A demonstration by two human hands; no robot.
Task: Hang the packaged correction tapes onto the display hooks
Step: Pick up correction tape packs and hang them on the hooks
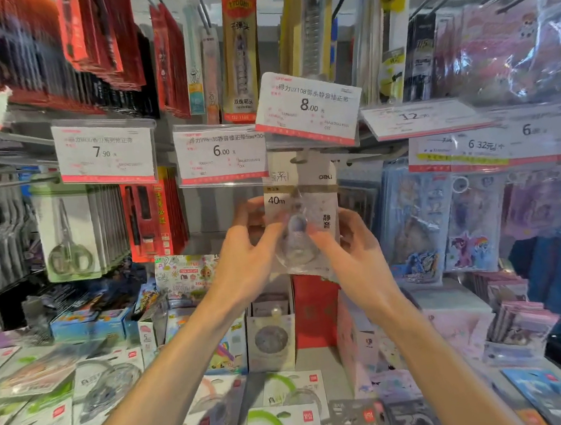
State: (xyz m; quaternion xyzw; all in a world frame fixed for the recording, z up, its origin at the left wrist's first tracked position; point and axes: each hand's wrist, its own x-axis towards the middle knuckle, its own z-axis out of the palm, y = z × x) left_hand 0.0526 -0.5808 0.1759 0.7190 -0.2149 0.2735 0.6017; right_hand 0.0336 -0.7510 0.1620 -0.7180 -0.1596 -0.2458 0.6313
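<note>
White-carded correction tape pack (302, 206) sits upright directly under the 8.00 price tag (308, 108), top slot at the hook (301, 158) tip; whether it's threaded, can't tell. Tight gap: 6.00 tag (220, 153) just left of it, blue character packs (413, 223) just right. Left hand (253, 249) and right hand (347, 240) both raised, fingers curled on the pack's lower side edges. One pack held, two hands.

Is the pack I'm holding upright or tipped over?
Upright. The correction tape pack has its hang hole at the top, under the 8.00 price tag, held by left hand and right hand.
</note>
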